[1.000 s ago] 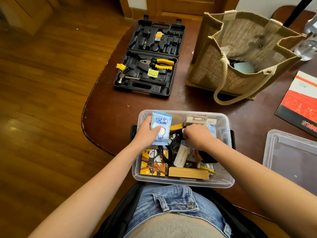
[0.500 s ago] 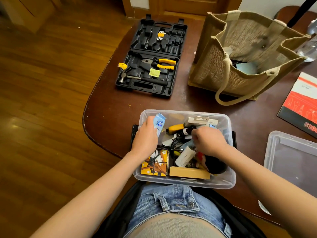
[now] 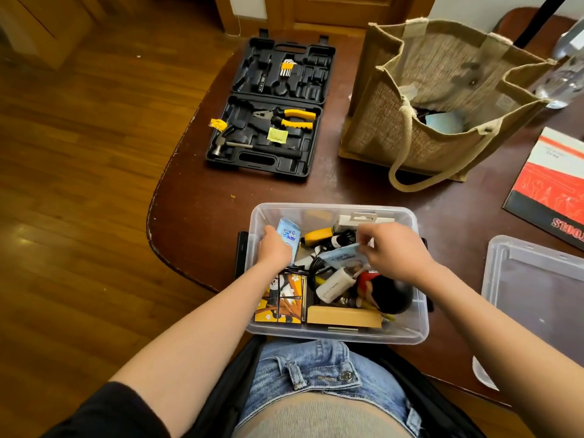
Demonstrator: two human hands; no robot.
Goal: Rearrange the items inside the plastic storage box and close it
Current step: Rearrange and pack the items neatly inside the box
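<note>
- A black tool case [image 3: 268, 109] lies open on the brown table [image 3: 202, 200].
- A tan bag [image 3: 442, 99] stands beside it.
- A red book [image 3: 556, 181] lies near the bag.

A person's left grip [image 3: 274, 248] holds a blue tissue packet [image 3: 288, 236] upright against the left wall of a clear plastic storage box [image 3: 335, 336] on a dark wooden table [image 3: 202, 213], while the right grip [image 3: 395, 251] pinches a second pale blue packet [image 3: 343, 258] above the clutter. Below the left grip lies a panda-print box [image 3: 282, 298]; below the right, a white cylinder [image 3: 333, 284] and a wooden block [image 3: 343, 317]. To the right grip's right rests the clear lid [image 3: 537, 298]. Beyond both grips sit an open black tool case [image 3: 271, 105] and a jute bag [image 3: 436, 99].
</note>
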